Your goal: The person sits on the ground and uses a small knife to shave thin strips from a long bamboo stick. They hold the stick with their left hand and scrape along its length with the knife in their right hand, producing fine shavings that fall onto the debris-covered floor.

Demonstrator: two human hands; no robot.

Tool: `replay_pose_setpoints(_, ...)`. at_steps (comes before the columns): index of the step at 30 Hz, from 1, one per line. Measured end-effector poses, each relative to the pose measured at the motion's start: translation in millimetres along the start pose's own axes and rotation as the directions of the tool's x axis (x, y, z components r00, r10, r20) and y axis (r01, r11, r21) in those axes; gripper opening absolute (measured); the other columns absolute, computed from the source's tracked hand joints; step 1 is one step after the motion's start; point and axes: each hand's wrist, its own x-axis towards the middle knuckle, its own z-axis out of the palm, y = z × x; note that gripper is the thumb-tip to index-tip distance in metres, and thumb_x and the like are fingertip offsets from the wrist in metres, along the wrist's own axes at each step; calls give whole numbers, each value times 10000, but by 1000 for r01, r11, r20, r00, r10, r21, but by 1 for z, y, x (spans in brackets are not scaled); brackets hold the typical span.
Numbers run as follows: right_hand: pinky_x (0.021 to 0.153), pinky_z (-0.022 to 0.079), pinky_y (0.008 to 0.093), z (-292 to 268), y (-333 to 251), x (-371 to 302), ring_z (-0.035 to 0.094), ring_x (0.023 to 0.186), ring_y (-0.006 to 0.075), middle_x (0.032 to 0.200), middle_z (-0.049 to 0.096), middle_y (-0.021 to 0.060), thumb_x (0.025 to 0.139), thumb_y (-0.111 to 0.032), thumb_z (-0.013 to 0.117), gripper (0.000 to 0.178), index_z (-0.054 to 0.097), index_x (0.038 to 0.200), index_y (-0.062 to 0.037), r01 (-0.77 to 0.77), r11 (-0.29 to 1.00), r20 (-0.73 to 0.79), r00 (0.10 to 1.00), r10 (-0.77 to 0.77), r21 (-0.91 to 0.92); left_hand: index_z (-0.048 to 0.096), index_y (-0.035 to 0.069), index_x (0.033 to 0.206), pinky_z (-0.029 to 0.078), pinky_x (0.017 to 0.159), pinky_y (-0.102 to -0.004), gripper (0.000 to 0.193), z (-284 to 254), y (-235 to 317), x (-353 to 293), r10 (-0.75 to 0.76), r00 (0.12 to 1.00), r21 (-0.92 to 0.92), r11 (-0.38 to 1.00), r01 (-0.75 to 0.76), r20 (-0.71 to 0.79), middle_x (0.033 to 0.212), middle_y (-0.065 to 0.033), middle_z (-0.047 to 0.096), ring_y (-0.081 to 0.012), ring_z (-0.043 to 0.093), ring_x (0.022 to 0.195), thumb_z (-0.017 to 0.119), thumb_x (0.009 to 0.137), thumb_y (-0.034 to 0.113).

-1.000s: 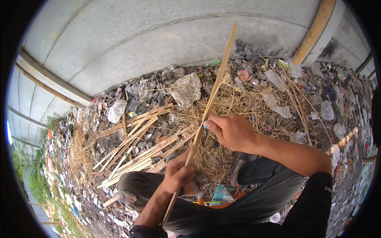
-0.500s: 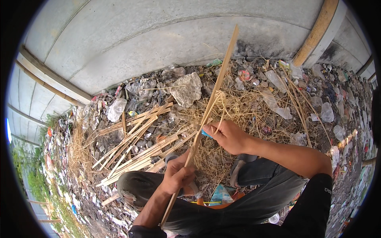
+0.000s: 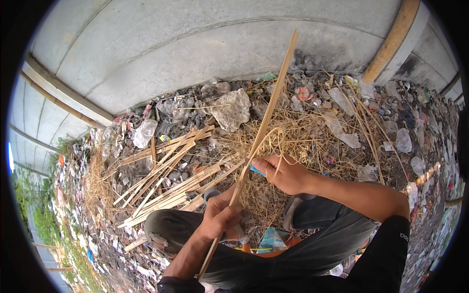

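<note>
Head view: left hand is clenched around the lower part of a long bamboo strip that runs up and away past both hands; right hand is closed on a blue-handled blade set against the strip just above the left hand, thin shaving curling off. Judgement: keep the left grip firm, blade shallow and stroking away from the left fingers; finished strips lie left of the hands.

wall stood behind | cut slats lay piled left | rock sat among litter | plastic bottle lay nearby
</note>
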Motion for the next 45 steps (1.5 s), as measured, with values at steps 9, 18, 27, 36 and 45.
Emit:
replay_pose_setpoints(9, 615, 474, 510, 13, -1, -9, 645, 622, 415, 608, 588, 217, 1119, -338, 485, 449, 617, 871, 13, 172, 985, -70, 983, -172, -12, 303, 51, 1650, 297, 467, -215, 697, 0, 2, 2, 23, 999, 52, 998, -24, 34, 684, 57, 458, -43, 385, 494, 530, 991, 40)
replay_pose_setpoints(18, 608, 479, 499, 9, -3, -7, 645, 611, 409, 605, 589, 207, 1121, -387, 465, 499, 623, 868, 14, 202, 954, -106, 968, -230, -221, 350, 64, 1627, 265, 430, -231, 693, 3, 1, 5, 25, 1000, 26, 999, -25, -17, 651, 53, 399, -53, 331, 446, 520, 958, -2)
replay_pose_setpoints(27, 592, 474, 467, 12, 9, 0, 609, 575, 375, 613, 577, 178, 1126, -422, 434, 524, 624, 868, -7, 189, 981, 29, 981, -190, 34, 323, 54, 1638, 282, 450, -223, 702, 0, 1, 4, 35, 999, 7, 999, -35, 28, 672, 55, 424, -49, 349, 469, 508, 963, 6)
replay_pose_setpoints(36, 576, 472, 418, 5, 0, 1, 574, 542, 299, 589, 543, 147, 1127, -409, 423, 491, 650, 935, -19, -51, 967, 200, 980, 0, 251, 391, 96, 1609, 256, 400, -228, 702, 4, 1, 7, -31, 999, -25, 999, 30, -37, 624, 66, 363, -51, 303, 410, 504, 927, -23)
replay_pose_setpoints(45, 568, 475, 463, 20, 9, -5, 632, 564, 344, 596, 596, 165, 1127, -409, 441, 514, 639, 872, -9, 203, 977, -57, 977, -207, -66, 397, 102, 1606, 266, 419, -220, 680, 6, 2, 9, -52, 998, -52, 997, 50, -33, 649, 72, 378, -45, 310, 441, 504, 944, -13)
